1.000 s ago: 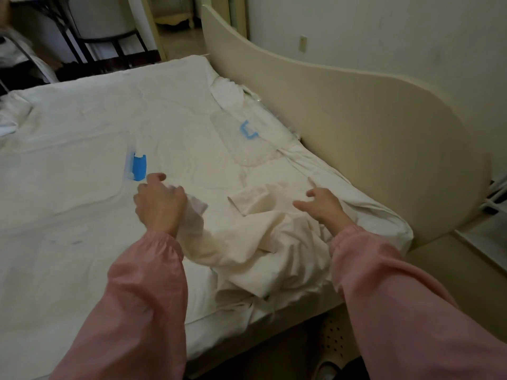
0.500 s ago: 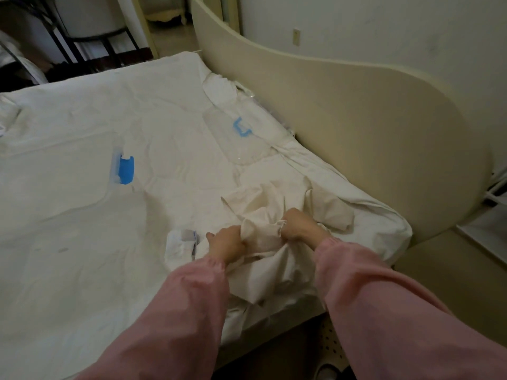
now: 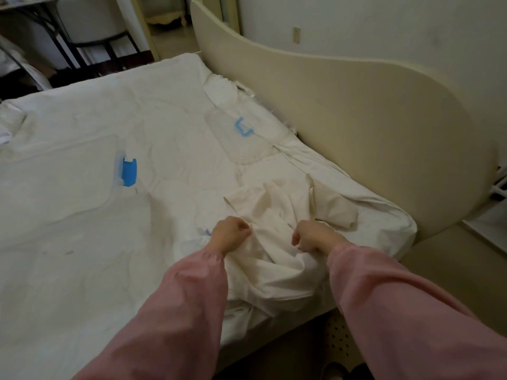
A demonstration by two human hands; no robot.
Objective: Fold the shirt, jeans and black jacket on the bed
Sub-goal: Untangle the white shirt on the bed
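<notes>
Shirt (image 3: 277,212), cream and crumpled, lies at the five o'clock corner of the bed (image 3: 395,231); left hand (image 3: 229,235) grips bunched cloth at its nine o'clock, right hand (image 3: 312,237) grips at three o'clock; tugging could drag the white sheet (image 3: 82,242) along or slide the shirt off the edge.

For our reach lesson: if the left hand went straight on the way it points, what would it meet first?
Most likely the bunched folds of the crumpled cream fabric shirt that the left hand grips; depth beyond is unclear.
</notes>
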